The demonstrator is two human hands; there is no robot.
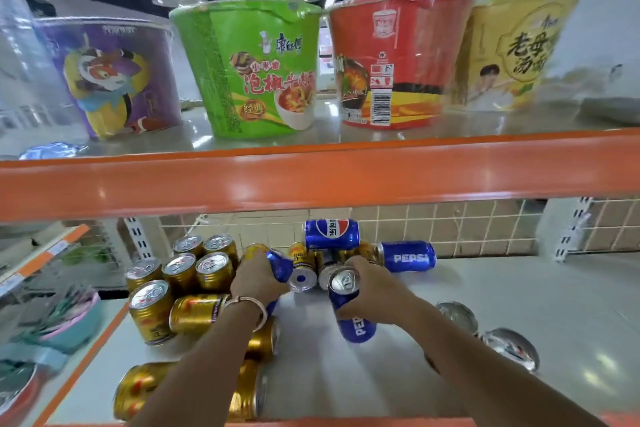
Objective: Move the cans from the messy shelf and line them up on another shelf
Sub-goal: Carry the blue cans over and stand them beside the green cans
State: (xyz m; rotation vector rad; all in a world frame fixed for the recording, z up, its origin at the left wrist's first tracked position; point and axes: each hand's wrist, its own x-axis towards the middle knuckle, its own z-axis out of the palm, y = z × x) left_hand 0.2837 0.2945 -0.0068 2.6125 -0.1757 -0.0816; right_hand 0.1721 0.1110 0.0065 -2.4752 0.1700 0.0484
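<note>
On the lower white shelf (pixel 502 288) lies a jumble of gold cans (pixel 194 312) and blue Pepsi cans. My left hand (pixel 256 279) grips a blue Pepsi can (pixel 282 265) lying in the pile. My right hand (pixel 370 291) grips another blue Pepsi can (pixel 349 308), tilted with its silver top toward me. Two more Pepsi cans lie on their sides at the back, one (pixel 331 233) on top of the heap and one (pixel 410 256) to the right. Several gold cans (pixel 180 267) stand upright at the left.
An orange shelf beam (pixel 311 180) crosses above the cans. On the upper shelf stand noodle bowls: purple (pixel 110 76), green (pixel 252 69), red (pixel 394 59) and yellow (pixel 512 52). Two shiny silver objects (pixel 512 347) lie at the right of the lower shelf.
</note>
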